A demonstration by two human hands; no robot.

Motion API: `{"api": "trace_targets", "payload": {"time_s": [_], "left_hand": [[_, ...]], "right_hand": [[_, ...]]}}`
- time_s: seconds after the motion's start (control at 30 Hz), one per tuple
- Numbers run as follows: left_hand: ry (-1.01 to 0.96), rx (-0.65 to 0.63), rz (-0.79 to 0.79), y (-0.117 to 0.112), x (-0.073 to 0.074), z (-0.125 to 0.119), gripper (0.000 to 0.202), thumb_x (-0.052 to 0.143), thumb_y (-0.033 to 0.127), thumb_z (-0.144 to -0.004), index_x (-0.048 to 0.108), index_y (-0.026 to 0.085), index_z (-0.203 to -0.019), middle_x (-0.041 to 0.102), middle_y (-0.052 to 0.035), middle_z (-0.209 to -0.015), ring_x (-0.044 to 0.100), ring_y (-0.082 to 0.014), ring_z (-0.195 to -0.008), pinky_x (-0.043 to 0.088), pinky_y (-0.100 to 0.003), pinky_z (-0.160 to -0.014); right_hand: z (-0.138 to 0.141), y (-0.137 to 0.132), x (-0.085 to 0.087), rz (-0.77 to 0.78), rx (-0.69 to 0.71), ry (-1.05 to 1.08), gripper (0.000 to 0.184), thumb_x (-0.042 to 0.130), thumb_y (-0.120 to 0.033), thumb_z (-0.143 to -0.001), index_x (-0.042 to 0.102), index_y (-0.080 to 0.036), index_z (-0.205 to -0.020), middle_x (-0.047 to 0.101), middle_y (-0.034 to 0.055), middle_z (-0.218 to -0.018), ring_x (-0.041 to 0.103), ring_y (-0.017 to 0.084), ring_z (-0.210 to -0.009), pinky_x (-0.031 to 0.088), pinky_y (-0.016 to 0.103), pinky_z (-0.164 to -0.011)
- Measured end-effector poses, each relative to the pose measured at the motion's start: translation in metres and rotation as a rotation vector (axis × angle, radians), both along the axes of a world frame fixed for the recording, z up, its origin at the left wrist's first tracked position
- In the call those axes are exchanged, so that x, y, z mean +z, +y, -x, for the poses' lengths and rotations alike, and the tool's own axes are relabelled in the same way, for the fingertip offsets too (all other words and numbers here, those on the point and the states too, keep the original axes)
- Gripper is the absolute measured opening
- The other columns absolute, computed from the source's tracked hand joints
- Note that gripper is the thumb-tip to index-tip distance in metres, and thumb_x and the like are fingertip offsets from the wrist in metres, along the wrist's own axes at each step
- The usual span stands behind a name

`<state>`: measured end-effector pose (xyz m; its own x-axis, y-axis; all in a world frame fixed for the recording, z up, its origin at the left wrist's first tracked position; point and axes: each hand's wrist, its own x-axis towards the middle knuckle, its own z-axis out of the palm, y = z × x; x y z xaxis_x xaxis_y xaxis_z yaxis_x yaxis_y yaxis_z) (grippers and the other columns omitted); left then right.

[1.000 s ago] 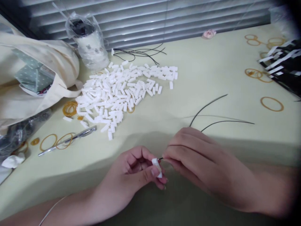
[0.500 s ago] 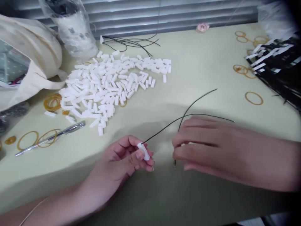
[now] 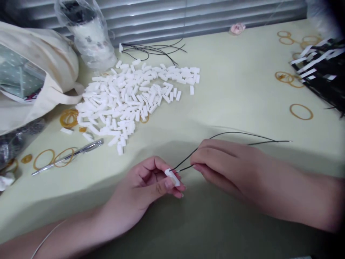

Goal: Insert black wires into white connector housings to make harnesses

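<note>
Between the thumb and fingers of my left hand (image 3: 152, 181) is a small white connector housing (image 3: 172, 177), tilted. One black wire (image 3: 185, 159) runs out of the housing's upper end and arches to the right, past my right hand (image 3: 226, 162). That hand pinches a second black wire (image 3: 186, 167) close to its tip. The bare metal tip points left and is at the housing's side edge; whether it is inside a slot I cannot tell. The far ends of both wires cross to the right of my right hand.
A heap of white housings (image 3: 121, 97) covers the table's left middle. Behind it lies a housing with several black wires (image 3: 153, 49). A pen (image 3: 67, 157) and rubber bands (image 3: 68, 118) are at left, beside a cloth bag (image 3: 61, 68). Bundled black wires (image 3: 323, 72) lie at right.
My right hand has turned the second wire from upright to nearly level and brought its tip left to the housing. My left hand still holds the housing, slightly further right in view.
</note>
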<state>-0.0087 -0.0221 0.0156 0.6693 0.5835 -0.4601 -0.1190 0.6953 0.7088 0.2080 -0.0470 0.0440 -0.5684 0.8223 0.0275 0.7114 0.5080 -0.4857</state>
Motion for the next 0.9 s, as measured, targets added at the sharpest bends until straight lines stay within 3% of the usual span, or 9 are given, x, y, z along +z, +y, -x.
{"api": "trace_targets", "payload": {"time_s": [0.1,0.57,0.9], "left_hand": [[0.031,-0.014,-0.005,-0.0002,0.0013,-0.0001,0.005,0.063,0.013,-0.082,0.059,0.015,-0.080,0.070,0.0010,-0.077,0.066,-0.0081,-0.071,0.051,-0.018,-0.069],[0.116,-0.046,-0.010,0.0013,0.0062,-0.0017,0.007,0.065,0.014,-0.081,0.059,0.014,-0.078,0.069,0.0014,-0.074,0.065,-0.0076,-0.069,0.051,-0.018,-0.069],[0.123,-0.050,-0.016,0.0006,0.0046,-0.0007,0.008,0.065,0.017,-0.081,0.059,0.013,-0.079,0.068,0.0003,-0.074,0.064,-0.0083,-0.068,0.051,-0.019,-0.068]], "right_hand": [[0.0031,0.0001,-0.0027,-0.071,-0.003,0.013,0.025,0.039,-0.012,-0.091,0.063,-0.013,-0.084,0.055,0.0044,-0.076,0.050,0.013,-0.067,0.043,0.025,-0.060],[0.0050,0.0010,0.0019,-0.081,0.032,0.113,0.031,0.038,-0.017,-0.094,0.064,-0.012,-0.078,0.055,0.0037,-0.070,0.048,0.012,-0.063,0.040,0.023,-0.056],[0.0017,-0.0017,-0.0011,-0.094,0.023,0.162,0.018,0.046,-0.013,-0.090,0.062,-0.013,-0.083,0.053,0.0018,-0.076,0.043,0.011,-0.069,0.036,0.024,-0.061]]}}
